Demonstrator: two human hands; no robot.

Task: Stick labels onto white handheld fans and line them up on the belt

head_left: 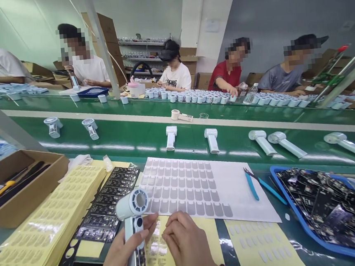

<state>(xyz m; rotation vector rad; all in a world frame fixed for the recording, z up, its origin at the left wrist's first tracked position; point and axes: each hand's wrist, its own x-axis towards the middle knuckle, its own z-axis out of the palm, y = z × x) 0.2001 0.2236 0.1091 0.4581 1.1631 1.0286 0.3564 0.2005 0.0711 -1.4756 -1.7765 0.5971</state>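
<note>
My left hand (pixel 121 249) is wrapped around the handle of a light blue handheld fan (pixel 126 207). The fan stands head up, with its round grille toward the right and a dark circuit board showing in the lower handle. My right hand (pixel 190 247) is just right of it, fingertips pinched together; whatever lies between them is too small or hidden to make out. Beneath both hands is a yellow backing sheet (pixel 209 233) with small print. Beyond them lies a white sheet of grey labels (pixel 197 189). A stack of yellow label sheets (pixel 53 210) sits to the left.
Dark circuit boards (pixel 109 205) lie beside the stack, near a cardboard box (pixel 41 178). Blue-handled nippers (pixel 252 186) rest on the white sheet. A blue tray (pixel 299 217) of dark parts is at right. Fans (pixel 171 138) lie along the green belt (pixel 134 136); several people sit across.
</note>
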